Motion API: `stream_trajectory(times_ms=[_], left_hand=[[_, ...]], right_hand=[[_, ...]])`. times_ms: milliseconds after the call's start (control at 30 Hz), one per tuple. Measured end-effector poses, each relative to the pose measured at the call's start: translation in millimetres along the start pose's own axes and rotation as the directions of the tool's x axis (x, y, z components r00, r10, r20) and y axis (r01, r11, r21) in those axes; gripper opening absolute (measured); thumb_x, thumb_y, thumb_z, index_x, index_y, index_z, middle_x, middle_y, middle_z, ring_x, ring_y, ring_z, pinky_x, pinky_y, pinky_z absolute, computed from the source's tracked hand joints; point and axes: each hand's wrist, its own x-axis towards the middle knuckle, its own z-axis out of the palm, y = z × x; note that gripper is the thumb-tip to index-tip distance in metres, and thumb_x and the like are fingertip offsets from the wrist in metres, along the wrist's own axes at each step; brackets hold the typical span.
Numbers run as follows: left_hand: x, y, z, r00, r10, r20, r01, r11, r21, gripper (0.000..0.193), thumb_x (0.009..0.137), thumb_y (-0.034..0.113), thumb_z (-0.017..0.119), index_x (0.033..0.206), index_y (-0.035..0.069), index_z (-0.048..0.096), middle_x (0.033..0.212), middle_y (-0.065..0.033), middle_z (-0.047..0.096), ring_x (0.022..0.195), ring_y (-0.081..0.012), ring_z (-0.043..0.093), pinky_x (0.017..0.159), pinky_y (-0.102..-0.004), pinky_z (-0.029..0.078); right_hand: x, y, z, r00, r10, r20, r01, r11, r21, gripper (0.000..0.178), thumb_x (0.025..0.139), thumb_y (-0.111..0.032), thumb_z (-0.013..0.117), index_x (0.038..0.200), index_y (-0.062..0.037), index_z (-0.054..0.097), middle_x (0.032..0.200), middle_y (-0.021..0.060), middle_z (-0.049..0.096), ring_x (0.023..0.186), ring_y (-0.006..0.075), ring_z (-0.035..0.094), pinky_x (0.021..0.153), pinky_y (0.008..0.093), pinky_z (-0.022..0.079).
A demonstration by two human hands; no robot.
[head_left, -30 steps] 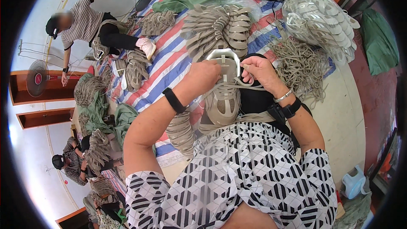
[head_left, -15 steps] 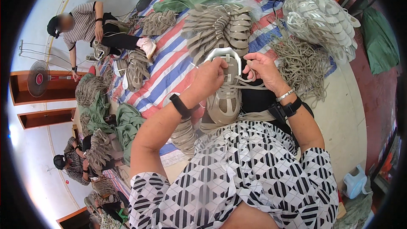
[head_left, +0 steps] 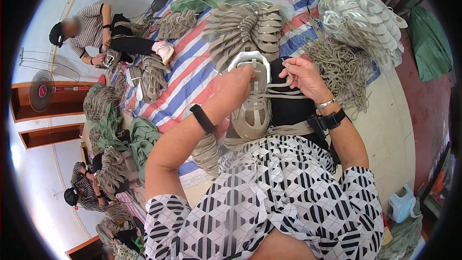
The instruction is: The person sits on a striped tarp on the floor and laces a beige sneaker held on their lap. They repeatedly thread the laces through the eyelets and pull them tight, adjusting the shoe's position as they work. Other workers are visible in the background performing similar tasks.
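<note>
A beige sneaker upper with a white-lined collar lies at my lap, toe toward me. My left hand is closed at its left side, beside the tongue, with the fingertips partly hidden. To the right, my right hand pinches a beige shoelace between bent fingers. Strands of lace run from the eyelets across to that hand, over dark fabric. More lace lies loose near the toe.
Nested uppers fan out ahead on a striped sheet. Right of them are a heap of loose laces and bagged uppers. Another stack sits by my left forearm. Co-workers handle uppers at left, near a fan.
My right hand has shifted slightly right, and the lace strands between it and the upper look straighter. My left hand has moved a little left and nearer to me.
</note>
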Motion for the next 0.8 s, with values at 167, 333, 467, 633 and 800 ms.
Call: stream_trajectory(times_ms=[167, 333, 467, 633, 800], left_hand=[[-1, -1, -1, 0.999, -0.029, 0.036, 0.033, 0.991, -0.133, 0.014, 0.08, 0.01, 0.059, 0.094, 0.012, 0.062, 0.089, -0.0083, 0.062, 0.089, -0.0296, 0.062, 0.069, -0.0431, 0.049], [2, 13, -9, 0.986, -0.097, 0.133, 0.129, 0.957, -0.259, 0.018, 0.081, 0.012, 0.061, 0.098, 0.015, 0.063, 0.093, -0.0057, 0.061, 0.093, -0.0256, 0.061, 0.069, -0.0388, 0.051], [-3, 13, -5, 0.967, 0.253, 0.007, -0.25, 0.949, 0.192, 0.008, 0.082, 0.015, 0.062, 0.09, 0.013, 0.063, 0.09, -0.0045, 0.06, 0.093, -0.0231, 0.06, 0.068, -0.0372, 0.051], [8, 17, 11, 0.926, 0.351, 0.137, -0.375, 0.825, 0.423, 0.007, 0.083, 0.018, 0.059, 0.083, 0.011, 0.058, 0.09, -0.0066, 0.059, 0.09, -0.0252, 0.06, 0.068, -0.0396, 0.051], [18, 3, -2, 0.99, 0.134, 0.044, -0.124, 0.976, -0.178, 0.015, 0.085, 0.022, 0.06, 0.087, 0.007, 0.061, 0.09, -0.0089, 0.059, 0.085, -0.0305, 0.063, 0.071, -0.0399, 0.052]], right_hand=[[0, 4, 0, 0.999, -0.027, 0.021, 0.028, 0.997, -0.07, 0.02, 0.093, -0.018, 0.059, 0.105, -0.0023, 0.058, 0.082, 0.0088, 0.068, 0.057, 0.0068, 0.059, 0.048, 0.0188, 0.048], [-2, -2, 10, 1.0, -0.016, -0.004, 0.016, 1.0, -0.026, 0.02, 0.093, -0.018, 0.058, 0.105, -0.0014, 0.057, 0.084, 0.0088, 0.068, 0.058, 0.0071, 0.059, 0.05, 0.0186, 0.049], [-1, -12, 11, 1.0, -0.026, 0.002, 0.026, 0.987, -0.158, 0.022, 0.093, -0.018, 0.058, 0.108, -0.0018, 0.055, 0.083, 0.0082, 0.068, 0.058, 0.0073, 0.059, 0.051, 0.0184, 0.048], [12, -35, 18, 0.99, -0.138, 0.004, 0.132, 0.937, -0.322, 0.021, 0.092, -0.019, 0.06, 0.103, -0.0015, 0.059, 0.079, 0.0055, 0.067, 0.057, 0.0056, 0.058, 0.051, 0.0179, 0.047], [16, -49, 21, 0.978, -0.207, 0.016, 0.185, 0.832, -0.523, 0.016, 0.09, -0.019, 0.062, 0.094, -0.0036, 0.063, 0.069, 0.0011, 0.062, 0.058, 0.0058, 0.056, 0.053, 0.0194, 0.046]])
